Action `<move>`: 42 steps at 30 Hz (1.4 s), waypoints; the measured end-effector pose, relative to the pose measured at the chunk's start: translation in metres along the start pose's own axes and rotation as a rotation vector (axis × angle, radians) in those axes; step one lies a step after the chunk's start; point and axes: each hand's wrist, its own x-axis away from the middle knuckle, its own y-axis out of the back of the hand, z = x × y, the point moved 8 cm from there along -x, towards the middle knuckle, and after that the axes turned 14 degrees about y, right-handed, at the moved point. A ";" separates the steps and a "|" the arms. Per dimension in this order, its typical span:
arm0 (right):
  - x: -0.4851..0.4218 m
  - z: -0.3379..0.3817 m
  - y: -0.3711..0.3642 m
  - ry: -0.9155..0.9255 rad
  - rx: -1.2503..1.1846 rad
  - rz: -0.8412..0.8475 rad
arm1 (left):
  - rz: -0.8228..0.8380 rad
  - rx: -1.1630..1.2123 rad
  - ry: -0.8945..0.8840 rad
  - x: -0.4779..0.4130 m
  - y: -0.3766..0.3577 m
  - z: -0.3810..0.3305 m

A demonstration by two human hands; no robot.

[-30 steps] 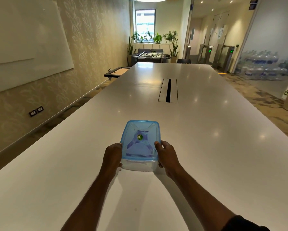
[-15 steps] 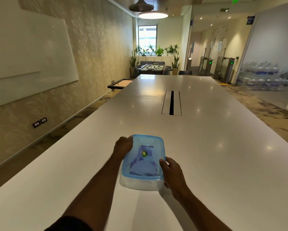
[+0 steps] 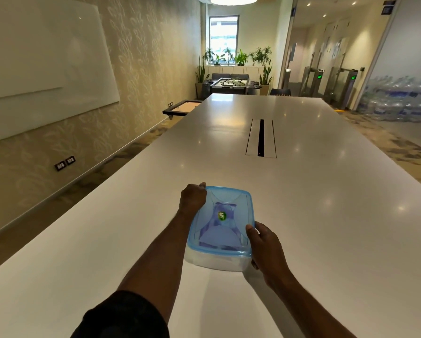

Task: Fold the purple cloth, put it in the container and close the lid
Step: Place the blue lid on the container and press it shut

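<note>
A clear plastic container (image 3: 214,262) stands on the white table (image 3: 326,228) with its translucent blue lid (image 3: 238,198) on top. The folded purple cloth (image 3: 216,236) shows through the lid, inside the container. My left hand (image 3: 192,198) grips the lid's far left corner, fingers curled over the rim. My right hand (image 3: 263,242) holds the lid's near right corner, thumb on top and fingers down the container's side. A round green sticker (image 3: 221,215) sits at the lid's centre.
A cable slot (image 3: 261,137) runs along the table's middle, far beyond the container. A whiteboard (image 3: 46,67) hangs on the left wall. A foosball table (image 3: 229,84) and plants stand at the room's far end. Water bottles (image 3: 399,98) are stacked at the right.
My left hand has slid from the lid's near left corner to its far left corner. My right hand stays at the near right corner. The camera view has shifted.
</note>
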 end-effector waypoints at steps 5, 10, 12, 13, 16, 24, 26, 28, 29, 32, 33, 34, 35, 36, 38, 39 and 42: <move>0.001 -0.001 0.000 -0.025 0.042 0.010 | -0.060 -0.025 -0.006 -0.001 0.002 -0.003; 0.002 0.000 -0.001 -0.030 0.060 0.023 | -0.087 -0.034 -0.031 0.000 0.004 -0.002; 0.002 0.001 -0.001 -0.027 0.065 0.026 | -0.077 -0.032 -0.042 0.002 0.002 -0.002; 0.002 0.002 -0.001 -0.025 0.068 0.027 | -0.082 -0.041 -0.052 0.002 0.002 -0.003; 0.002 0.003 0.000 -0.025 0.074 0.018 | -0.089 -0.013 -0.032 0.002 0.004 -0.001; -0.003 -0.006 0.009 -0.113 0.151 0.042 | -0.074 -0.030 -0.013 -0.001 0.006 0.000; -0.012 -0.008 0.019 -0.150 0.224 0.028 | -0.060 -0.025 -0.021 -0.003 0.010 -0.003; -0.029 -0.007 0.029 -0.162 0.251 -0.028 | -0.072 -0.011 -0.027 -0.003 0.016 -0.003; -0.041 -0.005 0.032 -0.154 0.259 -0.052 | -0.072 -0.003 -0.020 -0.004 0.018 -0.001; -0.079 0.000 0.028 -0.140 0.237 -0.085 | -0.005 0.049 0.043 -0.002 0.012 0.013; -0.090 -0.001 0.024 -0.150 0.215 -0.088 | 0.017 0.066 0.058 0.000 0.009 0.017; -0.100 -0.003 0.020 -0.164 0.198 -0.084 | 0.025 0.077 0.066 0.001 0.007 0.019; -0.108 -0.007 0.016 -0.182 0.187 -0.075 | 0.023 0.088 0.066 0.001 0.006 0.019; -0.113 -0.011 0.013 -0.206 0.177 -0.067 | 0.015 0.095 0.062 0.002 0.005 0.019; -0.119 -0.019 0.007 -0.238 0.175 -0.058 | -0.012 0.085 0.048 0.002 0.007 0.017; -0.120 -0.022 0.006 -0.237 0.184 -0.063 | -0.027 0.065 0.037 0.003 0.007 0.015; -0.124 -0.025 0.006 -0.177 0.216 -0.091 | -0.062 0.028 0.009 0.003 0.006 0.012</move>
